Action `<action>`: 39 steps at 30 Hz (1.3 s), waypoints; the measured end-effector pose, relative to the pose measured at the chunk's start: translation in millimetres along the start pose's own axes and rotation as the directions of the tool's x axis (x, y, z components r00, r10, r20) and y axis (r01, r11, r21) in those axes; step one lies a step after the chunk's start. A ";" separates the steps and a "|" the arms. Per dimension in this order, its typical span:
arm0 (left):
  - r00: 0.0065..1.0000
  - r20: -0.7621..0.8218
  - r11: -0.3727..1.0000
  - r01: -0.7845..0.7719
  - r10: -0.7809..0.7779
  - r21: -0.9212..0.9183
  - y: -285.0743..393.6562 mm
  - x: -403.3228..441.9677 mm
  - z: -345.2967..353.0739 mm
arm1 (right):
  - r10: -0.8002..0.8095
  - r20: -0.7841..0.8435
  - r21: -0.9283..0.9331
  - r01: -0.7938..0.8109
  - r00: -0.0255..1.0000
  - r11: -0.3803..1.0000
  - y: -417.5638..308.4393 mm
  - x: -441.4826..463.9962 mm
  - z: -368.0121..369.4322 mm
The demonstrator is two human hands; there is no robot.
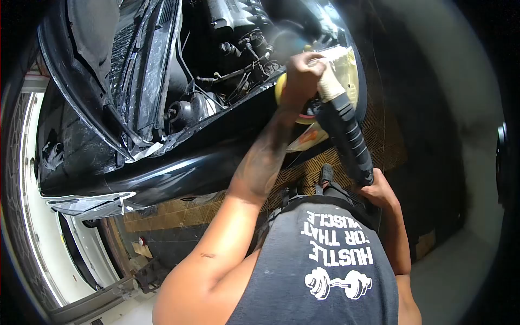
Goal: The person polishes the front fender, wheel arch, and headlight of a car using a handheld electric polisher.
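A polisher (349, 138) with a dark, ribbed body and a pale wrapped head is held in both my hands. My left hand (304, 76) is closed over its head end, above the fender. At its rear end my right hand (380, 189) grips it near my waist, some fingers hidden. The polisher's yellow pad (280, 89) shows partly beside my left wrist, against the black car fender (216, 138). Whether the pad is flat on the paint or tilted I cannot tell. Yellowish masking film (352, 76) covers the front corner beyond it.
An open engine bay (244, 59) lies beyond the fender, with the raised black hood (81, 70) at left. Masking tape (130, 200) edges the side mirror area. Patterned matting (379, 130) covers the floor, and a white car (76, 254) stands at lower left.
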State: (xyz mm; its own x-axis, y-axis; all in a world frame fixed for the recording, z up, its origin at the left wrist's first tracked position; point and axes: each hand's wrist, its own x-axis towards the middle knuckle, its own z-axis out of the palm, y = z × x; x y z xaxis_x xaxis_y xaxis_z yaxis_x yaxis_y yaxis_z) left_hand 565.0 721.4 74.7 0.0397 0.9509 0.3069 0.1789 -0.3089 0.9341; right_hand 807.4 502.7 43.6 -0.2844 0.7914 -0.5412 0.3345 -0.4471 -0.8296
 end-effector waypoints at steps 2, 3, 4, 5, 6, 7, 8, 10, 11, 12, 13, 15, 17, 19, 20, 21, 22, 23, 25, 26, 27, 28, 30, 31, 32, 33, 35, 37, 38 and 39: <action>0.993 0.014 0.991 -0.120 0.119 0.052 11.6 -17.9 -35.1 | -0.060 -0.006 -0.084 0.060 0.998 0.995 -1.7 -2.4 19.5; 0.979 0.017 0.971 -0.203 0.203 0.124 14.1 -27.5 -54.2 | -0.032 0.018 -0.128 0.034 0.999 0.991 3.8 -1.3 28.6; 0.977 0.033 0.963 -0.211 0.209 0.165 13.5 -36.0 -75.9 | -0.025 0.043 -0.123 0.030 0.999 0.992 -8.4 -6.6 38.3; 0.988 0.006 0.980 -0.153 0.153 0.127 21.6 -45.6 -94.2 | -0.017 0.066 -0.121 0.025 0.998 0.992 -23.4 -10.6 50.8; 0.995 -0.021 0.992 -0.095 0.098 0.086 29.7 -55.4 -112.6 | -0.008 0.053 -0.122 0.015 0.999 0.992 -27.9 -11.4 62.3; 0.997 -0.077 0.999 0.029 -0.032 -0.041 48.1 -68.1 -128.4 | -0.080 0.098 -0.138 0.093 0.992 0.986 -30.2 -11.8 73.6; 0.993 -0.112 0.996 0.041 -0.050 -0.079 56.2 -80.9 -145.6 | -0.149 0.150 -0.153 0.172 0.977 0.973 -33.9 -12.7 84.4; 0.981 -0.187 0.995 0.036 -0.054 -0.098 64.6 -105.3 -180.7 | -0.132 0.202 -0.146 0.163 0.970 0.976 -44.4 -13.4 104.2; 0.973 -0.226 0.997 0.024 -0.041 -0.076 66.4 -117.2 -197.6 | -0.142 0.232 -0.143 0.178 0.962 0.974 -47.9 -12.6 114.1; 0.967 -0.252 0.996 0.009 -0.032 -0.091 67.0 -127.4 -212.4 | -0.143 0.235 -0.224 0.197 0.962 0.955 -63.6 -15.8 122.7; 0.958 -0.281 0.994 0.033 -0.061 -0.104 69.6 -135.7 -223.4 | -0.131 0.244 -0.241 0.191 0.961 0.952 -65.3 -15.4 129.1; 0.954 -0.299 1.000 -0.001 0.005 0.012 78.0 -145.3 -232.7 | -0.155 0.249 -0.306 0.229 0.956 0.924 -64.7 -12.6 136.0; 0.950 -0.308 0.996 -0.070 0.052 -0.049 76.3 -143.3 -230.3 | -0.105 0.303 -0.305 0.201 0.947 0.931 -63.7 -11.0 135.1; 0.951 -0.287 0.993 -0.117 0.116 0.014 75.0 -135.5 -216.6 | -0.109 0.201 -0.296 0.166 0.974 0.941 -60.6 -13.8 127.8; 0.950 -0.267 0.987 -0.149 0.161 0.067 62.4 -128.7 -210.8 | -0.070 0.171 -0.188 0.102 0.983 0.977 -53.7 -12.5 122.8; 0.948 -0.244 0.976 -0.181 0.206 0.121 47.8 -119.9 -203.9 | -0.056 0.195 -0.232 0.102 0.979 0.967 -49.0 -10.3 115.4; 0.937 -0.269 0.972 -0.193 0.224 0.135 31.4 -110.6 -190.0 | -0.066 0.151 -0.204 0.097 0.986 0.974 -45.2 -7.6 106.0; 0.925 -0.291 0.967 -0.207 0.244 0.152 20.6 -101.2 -172.3 | -0.078 0.107 -0.174 0.096 0.991 0.980 -41.0 -4.0 94.4; 0.929 -0.299 0.974 -0.225 0.219 0.017 23.2 -80.0 -136.6 | -0.063 0.128 -0.209 0.089 0.990 0.974 -36.4 0.7 66.9; 0.947 -0.299 0.992 -0.127 0.120 -0.003 22.3 -68.3 -117.2 | -0.054 0.070 -0.269 0.071 0.996 0.961 -39.9 2.0 54.2; 0.955 -0.294 0.999 -0.030 0.021 -0.026 18.5 -55.9 -97.0 | -0.052 0.010 -0.325 0.053 0.999 0.944 -44.0 1.9 43.5; 0.942 -0.285 0.982 -0.152 0.178 0.110 10.3 -45.1 -77.9 | -0.097 -0.044 -0.274 0.081 0.994 0.958 -48.0 -1.5 38.9; 0.912 -0.239 0.920 -0.258 0.333 0.296 -15.1 -20.0 -30.3 | 0.013 -0.058 -0.257 -0.028 0.998 0.966 -22.3 8.7 3.7; 0.916 -0.221 0.905 -0.249 0.336 0.344 -26.9 -6.8 -5.7 | 0.015 -0.018 -0.233 -0.019 1.000 0.972 2.8 16.2 -18.5; 0.915 -0.264 0.906 -0.195 0.306 0.375 -26.5 -5.2 12.2 | 0.042 -0.024 -0.158 -0.045 0.999 0.986 17.5 18.3 -30.6; 0.912 -0.304 0.905 -0.139 0.275 0.401 -29.3 -2.3 33.0 | 0.079 -0.019 -0.052 -0.080 0.997 0.995 16.2 13.1 -27.8; 0.953 -0.244 0.951 -0.103 0.177 0.290 -58.8 19.8 68.7 | 0.146 -0.047 -0.085 -0.149 0.988 0.985 22.5 12.9 -32.4; 0.979 -0.205 0.986 0.018 0.017 0.167 -62.4 30.8 84.4 | 0.083 -0.048 0.005 -0.082 0.995 0.997 34.1 11.0 -32.5; 0.984 -0.143 0.988 0.116 -0.102 0.097 -43.6 23.5 62.8 | 0.131 -0.062 -0.044 -0.134 0.989 0.990 20.1 7.9 -23.6; 0.975 -0.068 0.976 0.216 -0.213 0.034 -30.0 17.3 48.3 | 0.049 -0.051 -0.036 -0.051 0.998 0.998 37.6 10.1 -31.5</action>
State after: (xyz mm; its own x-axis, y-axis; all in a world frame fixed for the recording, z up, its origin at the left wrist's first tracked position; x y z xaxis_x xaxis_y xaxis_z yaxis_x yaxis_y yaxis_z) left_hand 607.8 748.0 43.2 -0.0668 0.9914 0.1125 0.2170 -0.0957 0.9715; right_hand 845.4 507.0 11.2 -0.2215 0.7889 -0.5732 0.3810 -0.4710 -0.7956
